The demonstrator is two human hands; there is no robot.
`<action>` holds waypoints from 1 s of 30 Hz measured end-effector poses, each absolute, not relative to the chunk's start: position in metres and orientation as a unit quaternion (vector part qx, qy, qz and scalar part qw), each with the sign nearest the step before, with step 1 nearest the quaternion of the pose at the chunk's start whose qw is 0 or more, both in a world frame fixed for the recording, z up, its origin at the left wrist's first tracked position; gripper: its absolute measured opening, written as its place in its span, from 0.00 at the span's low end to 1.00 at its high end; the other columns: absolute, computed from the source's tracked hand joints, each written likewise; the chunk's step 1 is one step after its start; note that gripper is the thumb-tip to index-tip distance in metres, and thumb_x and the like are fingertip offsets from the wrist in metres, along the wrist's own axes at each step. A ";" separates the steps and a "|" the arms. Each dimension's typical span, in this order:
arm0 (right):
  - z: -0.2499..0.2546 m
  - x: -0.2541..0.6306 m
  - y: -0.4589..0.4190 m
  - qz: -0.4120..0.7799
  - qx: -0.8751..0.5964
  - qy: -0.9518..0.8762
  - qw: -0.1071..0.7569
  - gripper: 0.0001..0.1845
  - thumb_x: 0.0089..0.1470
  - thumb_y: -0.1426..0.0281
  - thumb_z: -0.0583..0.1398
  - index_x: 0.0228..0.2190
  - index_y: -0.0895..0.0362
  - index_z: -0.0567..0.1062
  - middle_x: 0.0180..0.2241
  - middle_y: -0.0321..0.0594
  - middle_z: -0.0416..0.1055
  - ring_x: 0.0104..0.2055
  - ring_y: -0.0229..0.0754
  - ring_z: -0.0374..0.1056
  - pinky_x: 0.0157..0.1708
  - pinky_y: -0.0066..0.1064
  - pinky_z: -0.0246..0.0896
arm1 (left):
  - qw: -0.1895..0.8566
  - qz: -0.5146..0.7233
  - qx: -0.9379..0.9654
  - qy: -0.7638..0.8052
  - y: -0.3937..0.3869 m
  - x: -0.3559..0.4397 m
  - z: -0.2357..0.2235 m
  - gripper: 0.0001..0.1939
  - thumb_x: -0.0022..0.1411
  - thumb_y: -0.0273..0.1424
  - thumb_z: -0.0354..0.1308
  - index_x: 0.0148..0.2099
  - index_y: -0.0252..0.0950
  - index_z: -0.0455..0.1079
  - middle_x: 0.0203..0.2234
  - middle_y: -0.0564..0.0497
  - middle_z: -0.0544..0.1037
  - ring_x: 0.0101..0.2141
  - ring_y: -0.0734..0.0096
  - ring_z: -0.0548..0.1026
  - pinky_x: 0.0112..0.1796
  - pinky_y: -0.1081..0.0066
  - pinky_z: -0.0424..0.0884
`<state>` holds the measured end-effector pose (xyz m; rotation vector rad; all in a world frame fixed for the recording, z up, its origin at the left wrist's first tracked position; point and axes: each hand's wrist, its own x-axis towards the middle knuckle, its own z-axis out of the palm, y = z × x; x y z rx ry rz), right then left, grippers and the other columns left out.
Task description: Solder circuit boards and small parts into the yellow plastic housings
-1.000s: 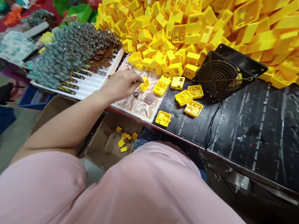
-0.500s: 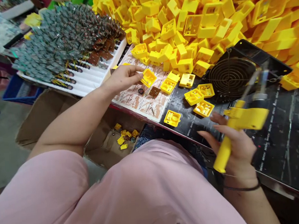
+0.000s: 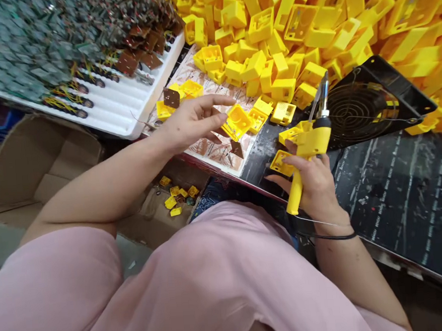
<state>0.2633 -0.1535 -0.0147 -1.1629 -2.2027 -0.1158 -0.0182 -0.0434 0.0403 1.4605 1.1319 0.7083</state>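
My left hand (image 3: 198, 119) is over the patterned board with its fingers apart. Its thumb and fingertips are at the left edge of an open yellow plastic case (image 3: 238, 121); whether they touch it I cannot tell. A small brown circuit board (image 3: 236, 148) lies just below that case. My right hand (image 3: 313, 179) grips the yellow handle of a soldering gun (image 3: 312, 141), its metal tip pointing up and away. Below and behind the gun are more yellow cases (image 3: 281, 163), partly hidden by it and my fingers.
A large heap of yellow cases (image 3: 268, 26) fills the back. A black fan (image 3: 368, 100) with a wire guard stands at right. On the left, a white foam tray (image 3: 126, 114) bears many wired circuit boards. A cardboard box (image 3: 141, 216) below holds several small yellow pieces.
My left hand has loosened from the yellow case, which now sits closer to the neighbouring cases. The soldering gun in my right hand has moved left, over the cases. The view has shifted.
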 end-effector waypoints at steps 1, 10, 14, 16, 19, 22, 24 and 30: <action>-0.012 0.259 -0.155 -0.021 -0.452 -0.828 0.331 0.25 0.58 0.64 0.71 0.52 0.51 0.69 0.54 0.48 0.78 0.52 0.53 0.78 0.54 0.47 0.72 | 0.550 0.302 0.624 0.466 -0.047 -0.015 0.039 0.23 0.63 0.35 0.61 0.60 0.40 0.74 0.31 0.54 0.75 0.33 0.71 0.81 0.35 0.70 0.83; -0.030 0.216 -0.149 -0.068 -0.432 -0.828 0.351 0.18 0.65 0.78 0.60 0.53 0.49 0.73 0.41 0.34 0.82 0.42 0.42 0.78 0.52 0.39 0.71 | 0.318 0.247 0.789 0.464 -0.088 -0.025 0.013 0.28 0.67 0.42 0.54 0.66 0.41 0.71 0.40 0.49 0.84 0.35 0.69 0.80 0.38 0.72 0.76; -0.028 0.230 -0.156 -0.081 -0.376 -0.874 0.297 0.14 0.65 0.75 0.64 0.50 0.48 0.73 0.41 0.32 0.83 0.43 0.40 0.79 0.64 0.46 0.64 | 0.194 0.169 0.843 0.473 -0.098 -0.034 0.008 0.25 0.70 0.43 0.50 0.62 0.42 0.77 0.39 0.49 0.86 0.36 0.66 0.82 0.39 0.70 0.73; -0.028 0.233 -0.159 -0.071 -0.377 -0.878 0.287 0.18 0.63 0.71 0.67 0.52 0.47 0.72 0.44 0.32 0.83 0.45 0.42 0.80 0.66 0.50 0.63 | 0.167 0.150 0.848 0.480 -0.098 -0.034 0.008 0.25 0.71 0.44 0.49 0.63 0.43 0.76 0.36 0.50 0.86 0.35 0.65 0.82 0.38 0.70 0.72; -0.029 0.234 -0.162 -0.042 -0.366 -0.884 0.286 0.21 0.62 0.71 0.67 0.54 0.46 0.71 0.46 0.33 0.83 0.49 0.43 0.80 0.66 0.52 0.63 | 0.125 0.123 0.864 0.471 -0.099 -0.033 0.009 0.27 0.72 0.45 0.47 0.64 0.43 0.75 0.34 0.50 0.85 0.34 0.63 0.81 0.36 0.69 0.70; -0.029 0.232 -0.163 -0.061 -0.354 -0.888 0.288 0.18 0.64 0.76 0.63 0.53 0.49 0.72 0.43 0.34 0.84 0.47 0.41 0.80 0.67 0.49 0.62 | 0.062 0.115 0.885 0.446 -0.105 -0.033 0.009 0.27 0.73 0.45 0.44 0.63 0.42 0.75 0.36 0.47 0.84 0.36 0.60 0.82 0.33 0.67 0.70; -0.025 0.232 -0.162 -0.086 -0.352 -0.888 0.283 0.17 0.66 0.78 0.59 0.51 0.47 0.73 0.40 0.31 0.83 0.44 0.39 0.80 0.67 0.47 0.64 | 0.029 0.136 0.892 0.430 -0.109 -0.033 0.009 0.26 0.74 0.44 0.46 0.61 0.42 0.77 0.39 0.45 0.84 0.39 0.58 0.82 0.32 0.67 0.71; -0.011 0.237 -0.152 -0.086 -0.353 -0.896 0.256 0.21 0.65 0.80 0.58 0.53 0.47 0.74 0.44 0.33 0.83 0.46 0.39 0.79 0.66 0.46 0.65 | 0.047 0.181 0.899 0.396 -0.109 -0.029 0.006 0.24 0.74 0.41 0.47 0.59 0.36 0.78 0.53 0.40 0.81 0.51 0.53 0.81 0.44 0.62 0.78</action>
